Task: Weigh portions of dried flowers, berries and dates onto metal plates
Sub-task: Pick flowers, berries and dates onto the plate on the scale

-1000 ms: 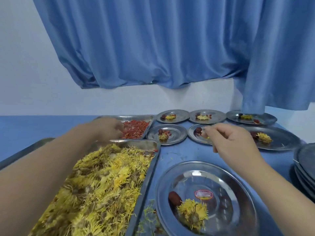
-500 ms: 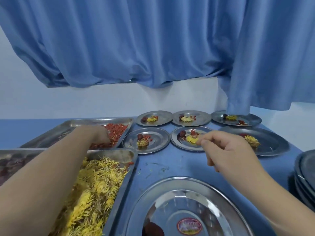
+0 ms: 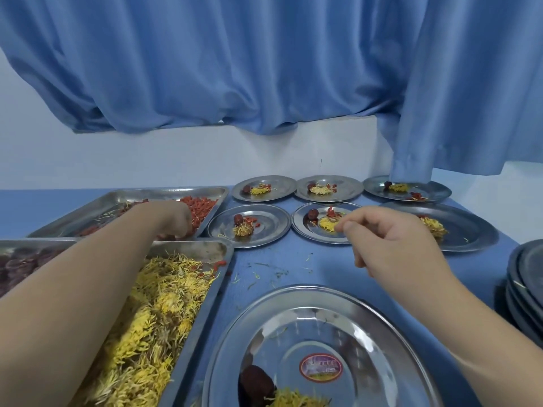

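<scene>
1. Reaching into the far tray (image 3: 88, 214) of red berries (image 3: 201, 205), the left hand (image 3: 173, 218) has its fingertips buried; whether it grips any cannot be told.
2. The right hand (image 3: 390, 239) hovers over the middle plate (image 3: 305, 230) of the second row, fingers curled, thumb and forefinger tips together, nothing visible between them.
3. There are three trays: berries, yellow dried flowers (image 3: 155, 306), and dark dates (image 3: 17, 262) at the left edge.
4. Seven plates lie out, each carrying flowers: three at the back, three in the second row, and one nearest plate (image 3: 367, 318).
5. One stack of plates (image 3: 527, 289) sits at the right edge.

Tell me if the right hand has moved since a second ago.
No: the right hand stays above the same middle plate, by its yellow flowers.
</scene>
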The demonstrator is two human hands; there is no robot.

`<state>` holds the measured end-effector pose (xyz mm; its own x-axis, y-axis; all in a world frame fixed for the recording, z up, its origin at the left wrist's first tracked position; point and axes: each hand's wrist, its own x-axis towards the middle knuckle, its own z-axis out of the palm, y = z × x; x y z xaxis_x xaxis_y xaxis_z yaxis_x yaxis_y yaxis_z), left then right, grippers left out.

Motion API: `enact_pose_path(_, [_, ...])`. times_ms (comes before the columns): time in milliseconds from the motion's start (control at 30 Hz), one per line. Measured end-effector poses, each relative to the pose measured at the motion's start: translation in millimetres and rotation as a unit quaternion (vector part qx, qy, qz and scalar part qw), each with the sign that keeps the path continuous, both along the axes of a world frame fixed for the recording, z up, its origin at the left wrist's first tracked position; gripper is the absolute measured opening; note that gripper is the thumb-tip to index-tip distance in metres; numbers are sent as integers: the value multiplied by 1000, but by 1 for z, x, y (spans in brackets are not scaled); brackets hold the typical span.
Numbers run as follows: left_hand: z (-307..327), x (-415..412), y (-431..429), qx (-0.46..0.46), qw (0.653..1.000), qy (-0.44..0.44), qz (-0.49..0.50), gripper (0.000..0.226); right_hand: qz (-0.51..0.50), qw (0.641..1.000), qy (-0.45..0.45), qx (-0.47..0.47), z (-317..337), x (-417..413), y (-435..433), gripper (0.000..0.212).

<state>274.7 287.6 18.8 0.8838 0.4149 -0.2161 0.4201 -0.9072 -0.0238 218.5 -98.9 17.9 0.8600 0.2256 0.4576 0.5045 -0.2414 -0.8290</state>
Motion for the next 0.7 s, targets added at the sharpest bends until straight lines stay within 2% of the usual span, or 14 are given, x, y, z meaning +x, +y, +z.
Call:
enact_pose_path(233, [-1, 0, -1, -36, 999, -40, -3, 26, 3, 1000, -4, 7, 2, 0, -2, 23])
enact_pose_path(400, [5, 4, -7, -63, 997, 37, 5, 34, 0, 1000, -5, -1, 1, 1, -4, 23])
enact_pose_path(567, [3, 3, -8, 2, 999, 49, -4, 40, 2, 1000, -9, -1, 2, 2, -5, 23])
enact_pose_path(700, [-1, 3, 0, -2, 999, 44, -10, 39, -3, 1000, -11, -1, 0, 3, -4, 22])
